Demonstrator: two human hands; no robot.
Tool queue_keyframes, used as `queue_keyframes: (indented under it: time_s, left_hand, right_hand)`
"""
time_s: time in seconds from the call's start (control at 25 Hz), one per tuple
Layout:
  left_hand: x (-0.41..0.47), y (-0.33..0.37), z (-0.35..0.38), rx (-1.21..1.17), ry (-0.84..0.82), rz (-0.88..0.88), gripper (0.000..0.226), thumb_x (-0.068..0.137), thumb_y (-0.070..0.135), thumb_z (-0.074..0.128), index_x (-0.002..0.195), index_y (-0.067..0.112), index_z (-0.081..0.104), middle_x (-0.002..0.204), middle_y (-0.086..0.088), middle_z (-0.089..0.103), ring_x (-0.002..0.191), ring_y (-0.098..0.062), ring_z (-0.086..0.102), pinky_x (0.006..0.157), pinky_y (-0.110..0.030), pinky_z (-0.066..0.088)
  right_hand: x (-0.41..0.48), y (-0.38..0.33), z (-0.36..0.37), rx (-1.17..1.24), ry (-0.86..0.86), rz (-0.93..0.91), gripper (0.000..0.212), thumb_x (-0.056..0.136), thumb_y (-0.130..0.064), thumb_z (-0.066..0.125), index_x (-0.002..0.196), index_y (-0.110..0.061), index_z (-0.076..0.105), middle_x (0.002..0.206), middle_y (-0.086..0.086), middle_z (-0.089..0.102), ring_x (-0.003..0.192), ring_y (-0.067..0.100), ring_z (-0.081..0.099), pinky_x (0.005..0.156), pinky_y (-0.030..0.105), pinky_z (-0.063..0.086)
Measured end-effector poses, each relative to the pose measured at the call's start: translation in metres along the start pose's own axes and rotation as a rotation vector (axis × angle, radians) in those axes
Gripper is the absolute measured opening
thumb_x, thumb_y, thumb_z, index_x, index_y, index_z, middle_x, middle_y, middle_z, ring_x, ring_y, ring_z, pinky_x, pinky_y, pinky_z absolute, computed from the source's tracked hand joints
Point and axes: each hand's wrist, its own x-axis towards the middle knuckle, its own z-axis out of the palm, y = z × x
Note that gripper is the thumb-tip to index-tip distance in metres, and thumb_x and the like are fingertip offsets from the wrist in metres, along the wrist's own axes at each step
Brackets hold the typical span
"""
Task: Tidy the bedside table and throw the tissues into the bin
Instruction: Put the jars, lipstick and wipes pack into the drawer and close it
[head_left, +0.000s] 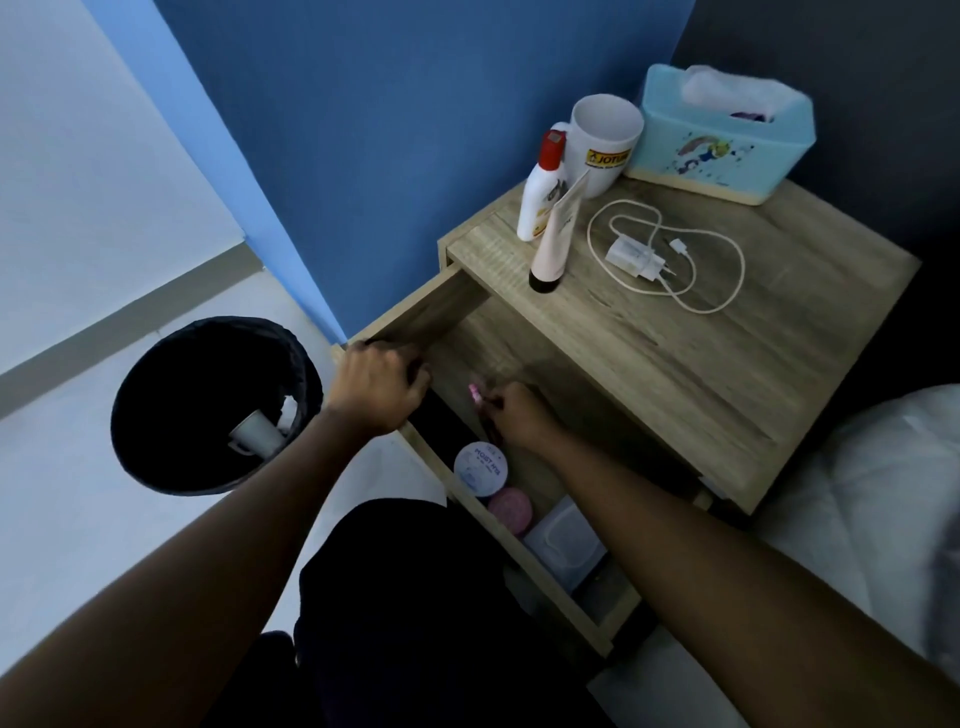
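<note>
Your left hand (376, 387) is curled over the front edge of the open drawer (498, 525) of the bedside table (701, 364), fingers hooked inside and hidden. Your right hand (519, 415) reaches into the drawer, fingertips pinched on a small pink item (475, 395), too blurred to identify. The bin (208, 405) sits on the floor just left of the table, white tissues (288, 413) and a cup inside. The tissue box (722, 132) stands at the tabletop's back.
</note>
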Motion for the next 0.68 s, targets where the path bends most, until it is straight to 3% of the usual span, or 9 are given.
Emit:
queue_keyframes:
  time_s: [0.12, 0.24, 0.36, 0.52, 0.68]
  left_hand:
    - [-0.002, 0.001, 0.000, 0.019, 0.009, 0.025, 0.033, 0.095, 0.041, 0.040, 0.089, 0.021, 0.066, 0.082, -0.002, 0.068, 0.081, -0.025, 0.063, 0.088, -0.040, 0.042]
    - [-0.001, 0.002, 0.001, 0.020, -0.008, 0.012, 0.034, 0.095, 0.041, 0.039, 0.085, 0.021, 0.065, 0.071, 0.002, 0.055, 0.074, -0.023, 0.059, 0.089, -0.039, 0.041]
    - [0.001, 0.002, 0.003, 0.024, -0.031, -0.002, 0.036, 0.095, 0.043, 0.037, 0.083, 0.022, 0.064, 0.068, 0.002, 0.054, 0.069, -0.022, 0.056, 0.091, -0.040, 0.043]
    - [0.001, 0.001, 0.004, 0.041, -0.017, -0.009, 0.038, 0.095, 0.043, 0.037, 0.086, 0.021, 0.066, 0.075, -0.004, 0.065, 0.075, -0.025, 0.062, 0.089, -0.038, 0.042]
    - [0.001, 0.001, 0.003, 0.062, -0.026, -0.020, 0.039, 0.095, 0.043, 0.037, 0.086, 0.020, 0.067, 0.070, -0.004, 0.062, 0.072, -0.024, 0.061, 0.090, -0.038, 0.042]
  right_hand:
    - [0.010, 0.008, 0.015, -0.037, -0.004, 0.006, 0.054, 0.087, -0.062, 0.054, 0.069, -0.013, 0.070, 0.072, 0.007, 0.072, 0.071, 0.020, 0.069, 0.073, 0.037, 0.057]
    - [0.014, 0.008, 0.018, -0.089, -0.008, 0.016, 0.048, 0.087, -0.039, 0.065, 0.045, -0.019, 0.053, 0.068, 0.009, 0.070, 0.071, 0.025, 0.069, 0.070, 0.037, 0.055]
    - [0.015, 0.009, 0.017, -0.168, -0.027, 0.019, 0.031, 0.087, -0.009, 0.059, 0.059, -0.021, 0.060, 0.088, 0.013, 0.073, 0.087, 0.028, 0.069, 0.079, 0.042, 0.057]
    - [0.015, 0.010, 0.019, -0.182, -0.019, 0.003, 0.016, 0.085, -0.007, 0.059, 0.076, -0.012, 0.072, 0.093, 0.013, 0.074, 0.090, 0.025, 0.069, 0.081, 0.038, 0.056]
    - [0.014, 0.010, 0.020, -0.176, -0.008, 0.009, 0.018, 0.084, -0.008, 0.060, 0.071, -0.018, 0.068, 0.091, 0.012, 0.074, 0.088, 0.025, 0.069, 0.079, 0.039, 0.057]
